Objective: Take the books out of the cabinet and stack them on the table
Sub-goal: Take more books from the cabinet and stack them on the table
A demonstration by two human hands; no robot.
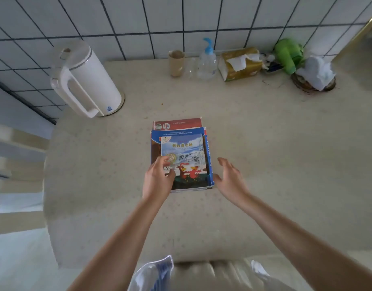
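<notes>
Head view: speckled beige table [265, 154] set against a white tiled wall [139, 17]; stack of books [181, 156] lying flat at the table's centre, a blue-bordered picture book on top, a red-covered one showing beyond its far edge; left hand [157, 179] over the stack's near-left corner, fingers curled, fingertips touching the top cover; right hand [230, 177] just beside the stack's right edge, fingers spread, holding nothing; white kettle [86, 80] far left; cardboard tube [176, 63], pump bottle [207, 59], tissue pack [239, 64], green toy [288, 53] along the wall.
</notes>
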